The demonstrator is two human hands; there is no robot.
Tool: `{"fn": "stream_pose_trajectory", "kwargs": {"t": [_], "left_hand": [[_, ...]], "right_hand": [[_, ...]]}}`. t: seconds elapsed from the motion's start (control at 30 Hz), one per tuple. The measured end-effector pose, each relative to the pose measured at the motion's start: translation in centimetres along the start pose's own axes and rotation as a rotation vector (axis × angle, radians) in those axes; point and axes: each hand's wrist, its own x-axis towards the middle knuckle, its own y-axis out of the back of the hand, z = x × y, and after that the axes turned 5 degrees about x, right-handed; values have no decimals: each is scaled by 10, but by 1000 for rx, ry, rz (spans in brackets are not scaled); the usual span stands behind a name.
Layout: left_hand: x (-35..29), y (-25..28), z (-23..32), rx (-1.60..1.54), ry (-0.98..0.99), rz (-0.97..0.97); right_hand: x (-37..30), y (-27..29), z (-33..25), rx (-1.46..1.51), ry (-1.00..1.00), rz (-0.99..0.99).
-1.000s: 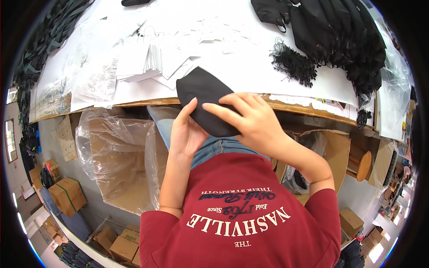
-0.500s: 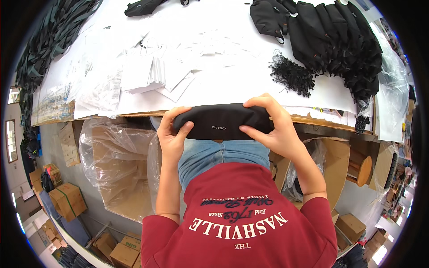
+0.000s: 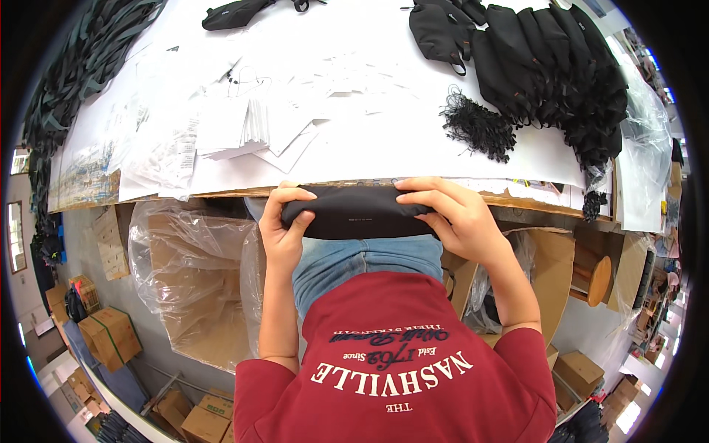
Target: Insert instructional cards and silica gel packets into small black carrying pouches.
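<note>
A black fabric pouch (image 3: 347,214), long and soft with a small pale mark on its face, is stretched sideways between my hands at the table's near edge. My left hand (image 3: 284,221) grips its left end, thumb on the face and fingers over the top. At the other end my right hand (image 3: 450,214) holds it with the fingers bent over the upper side; part of that end is hidden behind them. More black pouches (image 3: 546,66) lie piled at the table's far right, beside a tangled heap of black cords (image 3: 478,125).
White papers and cards (image 3: 255,133) lie scattered on the white table (image 3: 384,151). Dark straps (image 3: 81,74) heap at the far left; another black pouch (image 3: 236,13) lies at the back. Below the edge stands a plastic-lined carton (image 3: 196,280), with brown boxes (image 3: 111,336) on the floor.
The pouch has moved slightly down and left and tilted, so its mark looks flatter. My right fingers have shifted along its top and closed further over the end.
</note>
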Motion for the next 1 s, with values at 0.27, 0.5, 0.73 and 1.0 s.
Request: {"fn": "stream_pose_trajectory", "kwargs": {"t": [0.27,0.5,0.73,1.0], "left_hand": [[-6,-8,-6,156,6,-2],[-3,-2,-18,117,-56,-155],[-26,13,-42,162,240,-16],[-122,26,-88,491,336,-16]], "right_hand": [[-1,3,4,-116,-145,31],[-8,23,18,-161,-128,-35],[15,172,42,-367,123,813],[-7,384,115,-957,-220,1270]]}}
